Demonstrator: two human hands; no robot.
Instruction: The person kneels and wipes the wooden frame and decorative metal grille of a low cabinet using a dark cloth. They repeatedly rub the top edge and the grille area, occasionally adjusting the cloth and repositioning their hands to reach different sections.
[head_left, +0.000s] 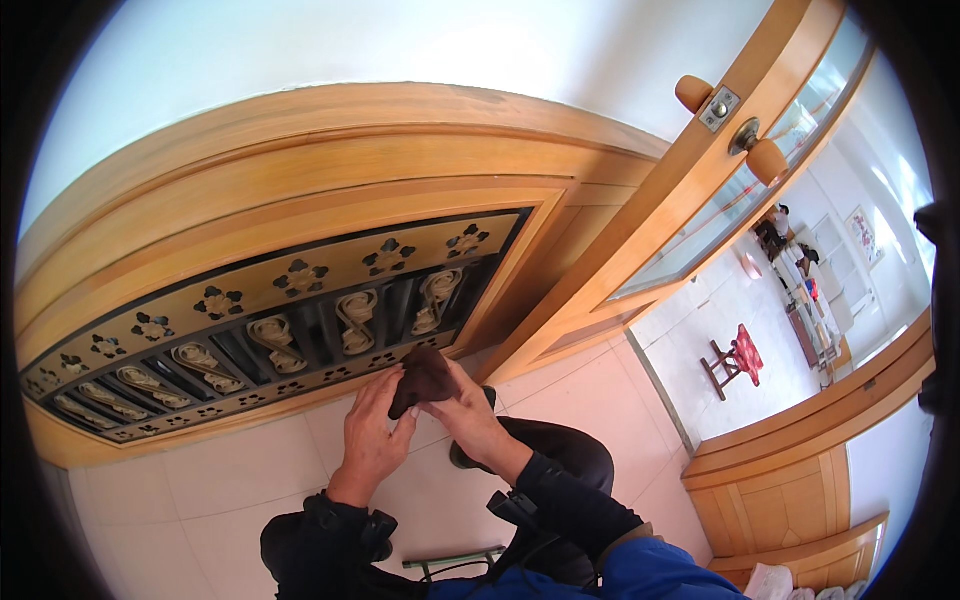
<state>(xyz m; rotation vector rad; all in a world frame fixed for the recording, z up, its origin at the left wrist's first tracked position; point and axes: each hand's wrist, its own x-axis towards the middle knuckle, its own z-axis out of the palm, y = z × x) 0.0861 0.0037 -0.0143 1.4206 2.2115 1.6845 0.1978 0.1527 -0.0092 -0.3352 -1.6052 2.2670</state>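
Note:
Between my two hands is a crumpled dark brown cloth (426, 381). My left hand (375, 427) grips its left side, with the thumb along the lower edge. On the other side my right hand (472, 420) holds it with thumb and fingers. Both hands are raised above the tiled floor, in front of a carved radiator grille (277, 337) set in a wooden surround. The grille bears flower cut-outs and scrolled gold ornaments on dark bars.
To the right stands an open wooden door (645, 217) with a glass pane and round wooden knobs (766, 161). Through the doorway are a stool with a red patterned cover (742, 356), a pink basin (751, 266) and people farther back. Pale tiles (240, 480) cover the floor.

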